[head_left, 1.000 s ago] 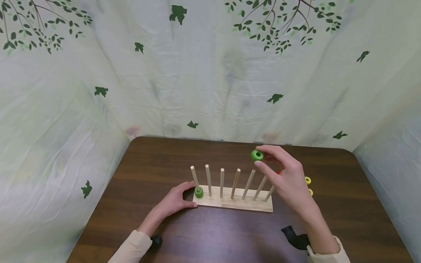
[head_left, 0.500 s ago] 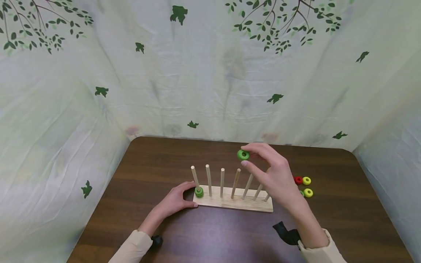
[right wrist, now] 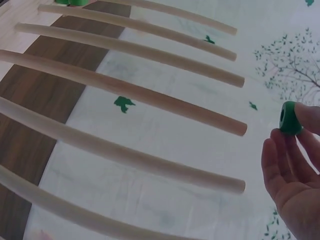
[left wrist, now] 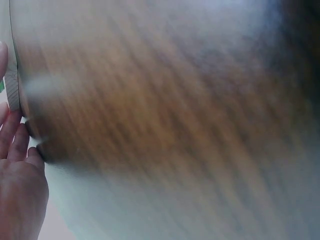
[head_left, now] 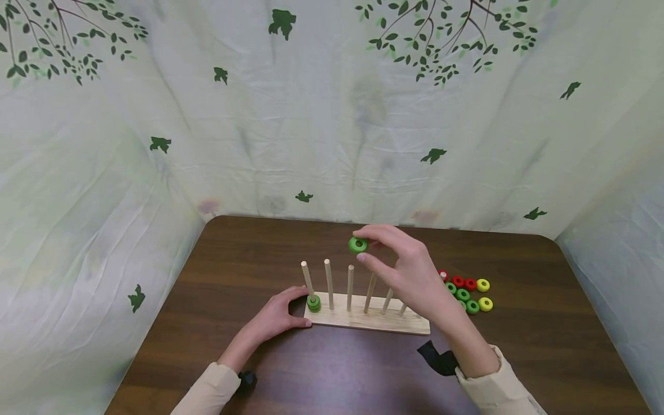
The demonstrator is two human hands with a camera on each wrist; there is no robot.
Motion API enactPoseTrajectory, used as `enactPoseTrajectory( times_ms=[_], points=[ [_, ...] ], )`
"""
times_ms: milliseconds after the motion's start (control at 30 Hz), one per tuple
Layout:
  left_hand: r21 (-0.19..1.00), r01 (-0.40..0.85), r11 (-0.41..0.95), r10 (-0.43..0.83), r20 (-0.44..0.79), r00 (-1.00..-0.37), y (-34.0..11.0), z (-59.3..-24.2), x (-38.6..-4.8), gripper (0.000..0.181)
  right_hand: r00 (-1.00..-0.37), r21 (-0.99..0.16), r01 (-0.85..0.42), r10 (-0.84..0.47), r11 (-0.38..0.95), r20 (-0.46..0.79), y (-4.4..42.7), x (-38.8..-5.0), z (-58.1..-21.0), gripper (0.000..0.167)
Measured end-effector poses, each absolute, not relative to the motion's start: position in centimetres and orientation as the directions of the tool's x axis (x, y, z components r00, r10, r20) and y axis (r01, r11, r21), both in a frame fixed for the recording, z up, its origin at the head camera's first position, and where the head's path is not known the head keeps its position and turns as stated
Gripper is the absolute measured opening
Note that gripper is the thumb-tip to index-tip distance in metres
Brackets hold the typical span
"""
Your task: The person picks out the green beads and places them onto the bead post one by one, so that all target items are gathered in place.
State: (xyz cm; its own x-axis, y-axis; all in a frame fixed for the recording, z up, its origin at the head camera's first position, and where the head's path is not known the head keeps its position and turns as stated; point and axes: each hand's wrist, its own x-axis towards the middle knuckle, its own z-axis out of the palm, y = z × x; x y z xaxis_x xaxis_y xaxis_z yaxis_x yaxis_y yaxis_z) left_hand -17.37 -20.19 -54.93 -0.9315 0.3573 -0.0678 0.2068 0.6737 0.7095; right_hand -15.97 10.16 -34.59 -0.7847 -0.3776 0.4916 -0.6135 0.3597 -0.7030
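**One green ring pinched above the pegs, board gripped by the other hand**

Head view: the right hand (head_left: 415, 271) pinches one green ring (head_left: 357, 249) between thumb and fingertips, in the air at twelve o'clock of the wooden board (head_left: 381, 323) and apart from every peg. The left hand (head_left: 277, 314) grips the board at its nine o'clock end, thumb at the near edge. In my judgement, threading well calls for a firm left hold, and for the ring to be kept level, centred over a tip and lowered straight; a tilted ring would probably snag. Pinching only the rim leaves the hole free. I can make out six pegs (head_left: 350, 288), and a pale tip past the right hand looks like a seventh. The nine o'clock peg carries a green stack (head_left: 314, 304) of at least two. Near three o'clock of the board, on the table (head_left: 259, 242), lie three red rings (head_left: 457, 282), two yellow rings (head_left: 483, 285) and four visible loose green rings (head_left: 463, 294); the right arm may hide more.

Left wrist view: the left hand appears at eight o'clock, a sliver of board between nine and ten. I cannot tell how hard it presses.

Right wrist view: six pegs cross the view. The pinched ring sits at three o'clock, beyond their tips, its hole facing roughly toward them, which seems a good angle. Green at eleven o'clock is too cropped to count.
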Motion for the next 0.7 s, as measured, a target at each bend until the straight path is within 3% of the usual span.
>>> enactPoseTrajectory(
  times_ms=[700],
  points=[
    [0.718, 0.203, 0.666, 0.359, -0.070, -0.931, -20.2, -54.7, -17.4, 0.066, -0.722, -0.693, -0.653, -0.525, 0.305, 0.450, 6.6, -17.4, -34.7, 0.036]
  ],
)
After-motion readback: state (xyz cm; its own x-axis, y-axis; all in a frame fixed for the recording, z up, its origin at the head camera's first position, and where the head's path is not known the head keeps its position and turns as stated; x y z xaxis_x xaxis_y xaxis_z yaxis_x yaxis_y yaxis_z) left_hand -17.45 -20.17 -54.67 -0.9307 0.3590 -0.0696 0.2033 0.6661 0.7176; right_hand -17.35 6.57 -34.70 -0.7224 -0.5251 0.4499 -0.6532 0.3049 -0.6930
